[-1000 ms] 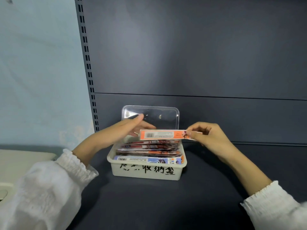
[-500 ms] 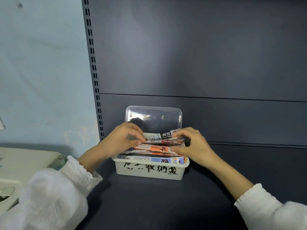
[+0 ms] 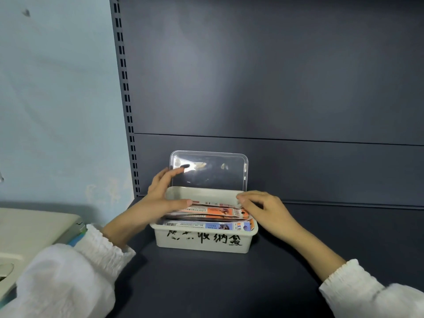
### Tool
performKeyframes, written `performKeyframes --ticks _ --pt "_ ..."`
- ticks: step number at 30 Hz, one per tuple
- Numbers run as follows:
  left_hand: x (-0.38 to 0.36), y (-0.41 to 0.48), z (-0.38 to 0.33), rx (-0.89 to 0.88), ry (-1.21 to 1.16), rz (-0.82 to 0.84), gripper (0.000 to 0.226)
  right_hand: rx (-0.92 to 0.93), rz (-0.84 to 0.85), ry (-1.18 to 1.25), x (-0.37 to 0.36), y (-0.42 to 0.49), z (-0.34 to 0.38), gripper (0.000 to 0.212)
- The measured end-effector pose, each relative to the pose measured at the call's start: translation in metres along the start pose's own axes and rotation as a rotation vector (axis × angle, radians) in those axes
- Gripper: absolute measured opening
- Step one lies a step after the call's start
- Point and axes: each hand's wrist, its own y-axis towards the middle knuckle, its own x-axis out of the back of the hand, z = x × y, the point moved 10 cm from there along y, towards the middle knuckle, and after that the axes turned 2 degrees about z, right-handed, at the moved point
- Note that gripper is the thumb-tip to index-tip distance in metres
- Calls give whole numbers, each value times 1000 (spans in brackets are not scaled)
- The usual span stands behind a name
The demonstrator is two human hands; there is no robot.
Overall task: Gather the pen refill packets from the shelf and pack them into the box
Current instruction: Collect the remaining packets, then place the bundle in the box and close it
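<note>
The left hand (image 3: 164,198) sits at the left end of the white box (image 3: 202,243). Its fingers are straight and loosely spread against the left edge of the clear lid (image 3: 211,171), and its thumb lies flat across the ends of the pen refill packets (image 3: 213,212). The right hand (image 3: 266,210) is at the box's right end, with fingers curled down onto the packet ends near the rim. Whether they pinch a packet or only press on it is unclear.

The packets lie stacked lengthwise inside the box, reaching about to the rim. The box stands on the dark shelf (image 3: 229,283) with the lid upright behind it. No loose packet shows on the visible shelf, so the gathering looks done or nearly so. What seems left is settling the stack and perhaps closing the lid.

The lower packets are hidden beneath the top ones, so no count is possible. It is unclear whether the lid is hinged or merely leaning. The black handwriting on the box front is partly smudged. A pale object (image 3: 34,226) at the left is cut off by the frame.
</note>
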Motion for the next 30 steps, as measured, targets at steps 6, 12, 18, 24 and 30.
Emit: performKeyframes --ticks 6,12,18,24,30 --pt "15 10 13 81 -267 -190 57 -32 -102 98 11 0 -2 25" --pt "7 36 65 396 -529 -194 68 -287 -200 503 11 12 -34 43" --pt "8 53 93 280 -535 -92 48 -373 109 667 -41 10 -42 62" --pt "-13 28 52 277 -856 -18 70 -221 0 649 -25 12 -14 53" --pt "1 7 19 62 -857 -183 38 -177 -132 636 -20 3 -13 33"
